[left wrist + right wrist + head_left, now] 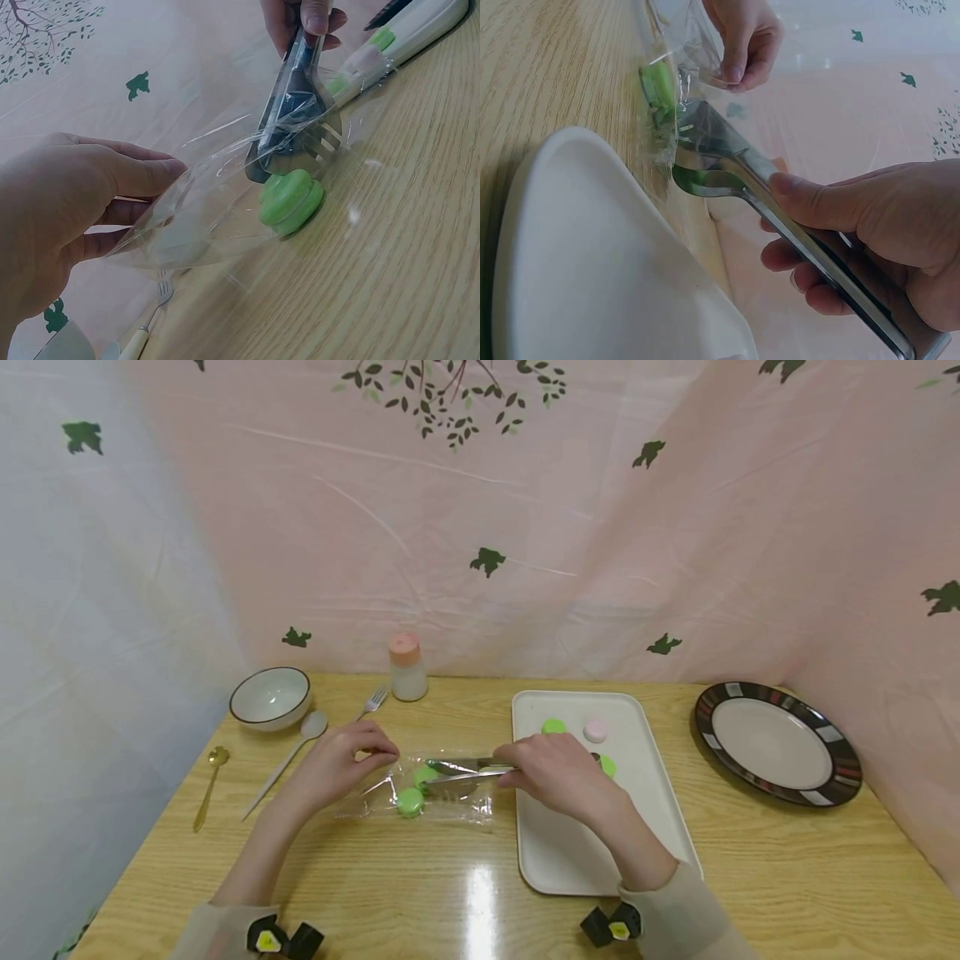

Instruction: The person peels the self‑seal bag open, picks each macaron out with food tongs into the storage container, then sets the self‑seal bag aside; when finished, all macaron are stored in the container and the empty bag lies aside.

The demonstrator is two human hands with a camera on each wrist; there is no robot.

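My left hand (341, 764) pinches the edge of a clear plastic bag (202, 217), lifting its side near the table. Green macarons (410, 802) lie inside the bag, close together. From the right, my right hand (562, 772) grips metal tongs (769, 214) by their arms. The tongs' ends reach into the bag, right beside the green macarons; one end shows a slotted, fork-like head in the left wrist view. The right forearm passes over a white tray (570, 852), where a pink macaron (596, 730) and a green macaron (553, 726) lie.
Left of the bag are a white bowl (270, 697), a spoon (288, 760), a small gold spoon (212, 785) and a fork (375, 700). A pink-capped shaker (407, 668) stands at the back. Far right sits a dark-rimmed plate (772, 743). A cloth backdrop (525, 610) rises behind.
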